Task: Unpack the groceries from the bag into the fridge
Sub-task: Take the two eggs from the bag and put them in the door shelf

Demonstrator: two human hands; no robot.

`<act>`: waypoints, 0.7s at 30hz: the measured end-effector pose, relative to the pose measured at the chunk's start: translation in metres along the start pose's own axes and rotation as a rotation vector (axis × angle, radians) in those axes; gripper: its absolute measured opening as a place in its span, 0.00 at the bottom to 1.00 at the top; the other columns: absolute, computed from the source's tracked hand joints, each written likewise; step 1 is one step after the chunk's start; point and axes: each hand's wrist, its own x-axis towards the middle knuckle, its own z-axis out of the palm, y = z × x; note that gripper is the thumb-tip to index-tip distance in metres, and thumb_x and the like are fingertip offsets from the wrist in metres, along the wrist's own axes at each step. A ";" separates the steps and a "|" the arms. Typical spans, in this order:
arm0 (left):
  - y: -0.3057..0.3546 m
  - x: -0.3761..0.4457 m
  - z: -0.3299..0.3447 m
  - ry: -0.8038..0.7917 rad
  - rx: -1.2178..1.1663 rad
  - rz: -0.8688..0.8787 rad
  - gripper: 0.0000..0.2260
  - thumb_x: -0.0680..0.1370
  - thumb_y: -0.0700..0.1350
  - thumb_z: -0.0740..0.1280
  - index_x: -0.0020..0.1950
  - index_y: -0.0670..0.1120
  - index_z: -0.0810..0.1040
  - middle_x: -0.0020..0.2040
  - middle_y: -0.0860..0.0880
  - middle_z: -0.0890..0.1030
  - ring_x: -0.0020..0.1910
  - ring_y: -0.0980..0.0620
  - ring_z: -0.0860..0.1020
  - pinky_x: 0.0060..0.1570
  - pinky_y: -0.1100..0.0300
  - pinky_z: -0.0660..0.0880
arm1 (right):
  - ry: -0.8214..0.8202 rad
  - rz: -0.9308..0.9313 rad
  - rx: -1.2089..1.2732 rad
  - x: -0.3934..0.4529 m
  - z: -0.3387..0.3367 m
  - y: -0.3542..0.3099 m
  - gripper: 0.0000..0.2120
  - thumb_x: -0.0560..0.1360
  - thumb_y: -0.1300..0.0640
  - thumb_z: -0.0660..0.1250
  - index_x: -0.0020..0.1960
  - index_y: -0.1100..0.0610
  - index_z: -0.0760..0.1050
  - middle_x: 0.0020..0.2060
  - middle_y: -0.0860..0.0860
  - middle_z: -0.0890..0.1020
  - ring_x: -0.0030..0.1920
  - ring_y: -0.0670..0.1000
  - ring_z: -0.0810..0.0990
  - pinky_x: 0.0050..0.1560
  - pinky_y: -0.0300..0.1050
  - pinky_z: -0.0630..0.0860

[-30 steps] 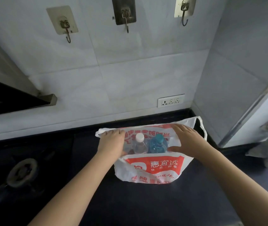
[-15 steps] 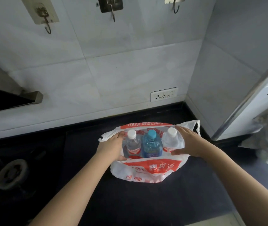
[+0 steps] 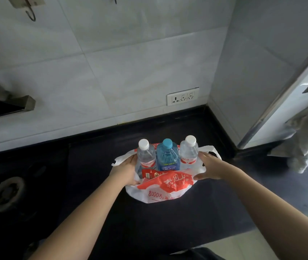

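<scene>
A white plastic bag [image 3: 160, 194] with red print sits on the dark counter [image 3: 85, 166], its rim pushed down low. Three bottles stand upright in it: a clear one with a white cap [image 3: 146, 156] on the left, a blue one [image 3: 167, 156] in the middle and another clear one [image 3: 188, 152] on the right. A red packet [image 3: 149, 173] shows in front of them. My left hand [image 3: 126, 169] holds the bag's left rim beside the left bottle. My right hand [image 3: 209, 166] holds the right rim beside the right bottle.
A gas burner [image 3: 6, 192] sits on the counter at the left, under a range hood's corner [image 3: 18, 104]. A wall socket [image 3: 182, 96] is behind the bag. At the right a white panel with a metal edge [image 3: 280, 94] carries a hanging grey towel [image 3: 307, 143].
Both hands have drawn the bag's rim down and apart, which exposed all three bottles and the red packet. The view has tilted downward.
</scene>
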 end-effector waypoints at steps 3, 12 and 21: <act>-0.001 -0.001 0.018 0.067 -0.033 0.039 0.44 0.61 0.66 0.72 0.72 0.58 0.57 0.69 0.53 0.71 0.61 0.52 0.75 0.53 0.49 0.79 | 0.027 -0.039 0.043 0.003 0.016 0.009 0.44 0.64 0.39 0.75 0.74 0.49 0.60 0.71 0.49 0.68 0.72 0.53 0.65 0.72 0.52 0.59; -0.004 -0.046 0.050 0.541 0.038 0.307 0.17 0.77 0.51 0.66 0.61 0.45 0.79 0.60 0.48 0.79 0.60 0.50 0.77 0.59 0.54 0.75 | 0.532 -0.146 -0.362 -0.015 0.078 0.022 0.28 0.69 0.42 0.73 0.63 0.56 0.76 0.61 0.55 0.79 0.63 0.58 0.76 0.65 0.55 0.71; 0.005 -0.056 0.081 0.473 0.090 0.587 0.09 0.78 0.50 0.66 0.52 0.47 0.82 0.57 0.52 0.81 0.61 0.53 0.76 0.70 0.52 0.67 | 0.683 -0.445 -0.422 -0.021 0.110 0.005 0.13 0.69 0.50 0.75 0.50 0.55 0.82 0.47 0.51 0.83 0.50 0.54 0.82 0.60 0.53 0.76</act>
